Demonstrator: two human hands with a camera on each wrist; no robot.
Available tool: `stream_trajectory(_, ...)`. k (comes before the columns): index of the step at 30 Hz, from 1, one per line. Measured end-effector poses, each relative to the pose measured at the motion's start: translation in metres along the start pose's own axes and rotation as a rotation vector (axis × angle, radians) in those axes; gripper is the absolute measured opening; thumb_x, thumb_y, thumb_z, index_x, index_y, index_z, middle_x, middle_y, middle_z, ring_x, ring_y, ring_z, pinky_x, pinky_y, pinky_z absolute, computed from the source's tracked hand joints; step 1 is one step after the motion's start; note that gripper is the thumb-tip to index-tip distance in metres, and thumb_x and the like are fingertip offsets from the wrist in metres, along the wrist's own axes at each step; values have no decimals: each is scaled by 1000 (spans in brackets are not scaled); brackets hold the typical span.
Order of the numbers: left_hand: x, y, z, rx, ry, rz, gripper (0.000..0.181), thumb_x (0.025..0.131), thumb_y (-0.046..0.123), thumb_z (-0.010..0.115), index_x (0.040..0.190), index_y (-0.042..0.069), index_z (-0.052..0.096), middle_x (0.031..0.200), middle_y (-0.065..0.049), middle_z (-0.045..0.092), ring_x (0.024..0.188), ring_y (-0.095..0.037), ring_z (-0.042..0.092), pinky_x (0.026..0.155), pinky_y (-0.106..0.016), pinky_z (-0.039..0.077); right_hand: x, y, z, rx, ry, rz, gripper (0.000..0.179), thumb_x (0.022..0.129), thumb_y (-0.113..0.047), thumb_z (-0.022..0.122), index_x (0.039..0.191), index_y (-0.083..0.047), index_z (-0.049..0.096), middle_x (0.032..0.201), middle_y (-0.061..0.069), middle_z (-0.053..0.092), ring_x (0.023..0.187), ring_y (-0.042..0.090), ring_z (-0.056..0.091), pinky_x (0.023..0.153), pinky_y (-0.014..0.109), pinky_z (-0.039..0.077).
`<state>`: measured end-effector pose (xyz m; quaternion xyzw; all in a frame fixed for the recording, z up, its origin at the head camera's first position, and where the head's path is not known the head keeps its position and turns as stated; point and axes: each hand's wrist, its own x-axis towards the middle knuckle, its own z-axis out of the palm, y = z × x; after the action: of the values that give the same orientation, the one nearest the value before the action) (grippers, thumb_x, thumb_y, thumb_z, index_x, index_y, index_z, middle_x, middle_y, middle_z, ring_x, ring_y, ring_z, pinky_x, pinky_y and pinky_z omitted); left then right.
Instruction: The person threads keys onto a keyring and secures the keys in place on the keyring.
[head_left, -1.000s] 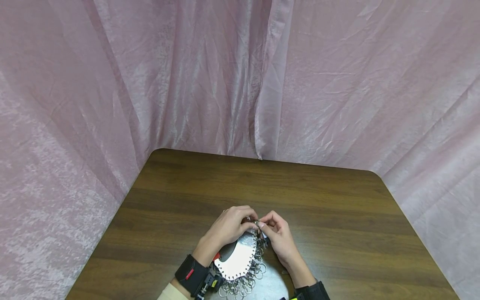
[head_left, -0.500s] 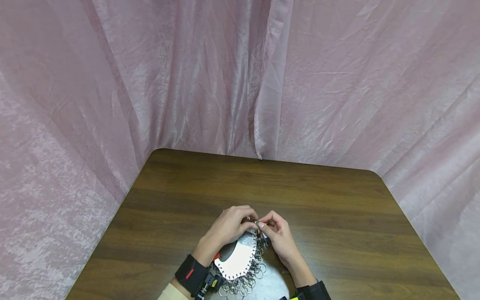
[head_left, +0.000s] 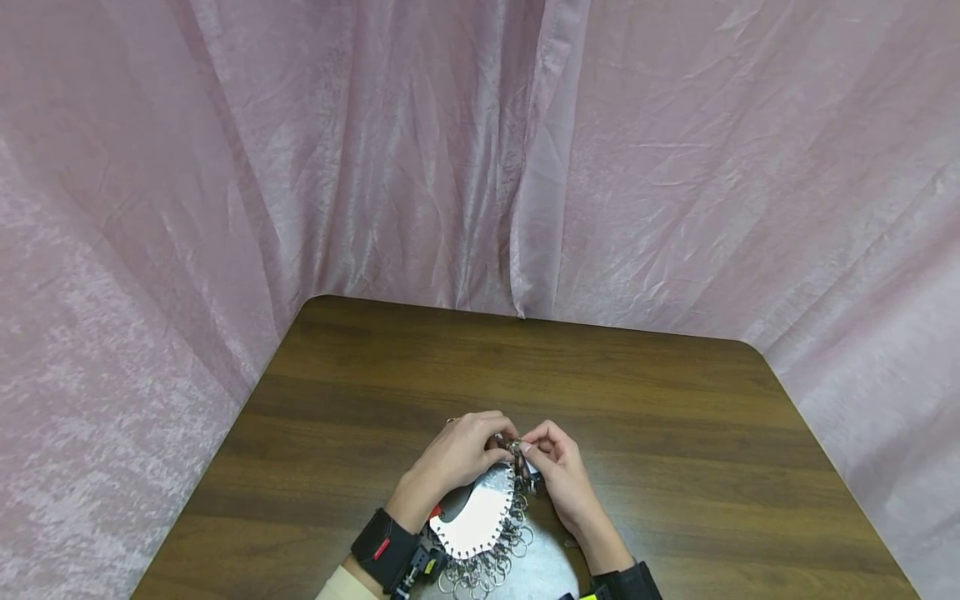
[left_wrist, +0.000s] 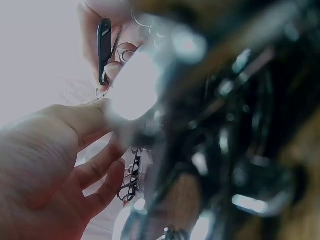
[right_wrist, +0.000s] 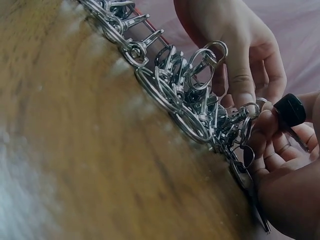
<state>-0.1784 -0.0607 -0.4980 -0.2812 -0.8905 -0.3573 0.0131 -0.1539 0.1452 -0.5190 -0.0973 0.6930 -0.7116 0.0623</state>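
Observation:
A shiny metal plate (head_left: 480, 521) with hooks along its scalloped edge carries many key rings (head_left: 480, 575). At its far end my left hand (head_left: 461, 454) pinches a key ring (right_wrist: 250, 109) between thumb and fingers. Close on its right, my right hand (head_left: 561, 477) holds the same small cluster by its fingertips. A dark flat key or tag (left_wrist: 104, 50) sticks up from the right fingers, its dark head (right_wrist: 290, 110) also near them in the right wrist view. Below those fingers hangs a metal key (right_wrist: 247, 185). Glare and blur hide much in the left wrist view.
The brown wooden table (head_left: 675, 433) stretches out beyond both hands. A round grey glossy patch (head_left: 543, 567) lies near the plate. Something red (head_left: 434, 512) shows by the plate's left end. Pink curtains (head_left: 420, 150) stand behind the table.
My right fingertips have shifted slightly to the right, and more of the metal between the two hands shows. The plate has hardly moved.

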Motion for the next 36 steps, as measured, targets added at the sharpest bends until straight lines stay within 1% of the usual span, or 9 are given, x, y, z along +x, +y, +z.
stream_trajectory(4,0,-1,0,14,14,19,17,94,28,83,109,23,77,105,11,71,80,1,60,72,-23,51,0,0,1,-10,11,-1,15,101,-1,64,110,10,58,100,25,68,87,19,66,77,26,53)
stream_trajectory(7,0,-1,0,18,18,27,16,94,30,82,108,23,77,105,11,72,81,2,60,73,-23,52,0,0,1,-11,12,-12,7,101,2,63,107,3,62,101,26,68,89,20,67,79,27,54)
stream_trajectory(10,-1,-2,-1,23,21,30,16,94,31,82,108,23,77,105,12,72,82,2,60,74,-24,52,0,0,1,-5,6,-21,8,101,4,63,105,-2,64,102,26,67,90,20,67,80,27,54)
stream_trajectory(13,-1,-2,-1,32,24,30,16,94,32,81,107,24,77,105,12,72,82,1,60,74,-24,52,1,0,1,-5,-5,-27,8,101,4,63,106,-2,64,103,27,67,90,20,67,79,26,55)
stream_trajectory(21,-2,-1,-2,39,27,29,15,94,32,81,106,24,77,103,12,71,81,1,60,74,-25,52,-1,0,0,7,-31,-38,4,103,5,60,107,5,62,105,29,66,90,19,67,80,26,55)
stream_trajectory(26,-2,-1,-1,34,24,27,14,95,32,81,106,24,77,103,13,71,82,1,60,74,-25,52,-2,-1,0,19,-41,-48,10,103,-2,66,107,5,60,104,25,66,92,19,67,81,26,55)
stream_trajectory(30,-2,-1,-2,30,18,23,14,95,32,80,106,24,77,102,13,70,81,1,60,73,-24,52,-2,0,0,25,-40,-46,5,102,0,66,105,1,62,103,21,68,92,19,68,81,25,55)
stream_trajectory(34,-3,-1,-2,30,19,22,14,95,32,80,106,24,77,102,13,70,81,0,60,73,-25,52,-2,0,0,18,-45,-43,11,103,-4,67,106,5,60,104,19,69,92,18,69,82,25,55)
stream_trajectory(36,-3,-1,-2,27,20,23,13,95,32,80,106,24,77,103,13,71,81,0,60,73,-25,52,-2,-1,0,22,-44,-38,10,103,-4,67,106,4,61,104,19,69,93,19,69,82,26,56)
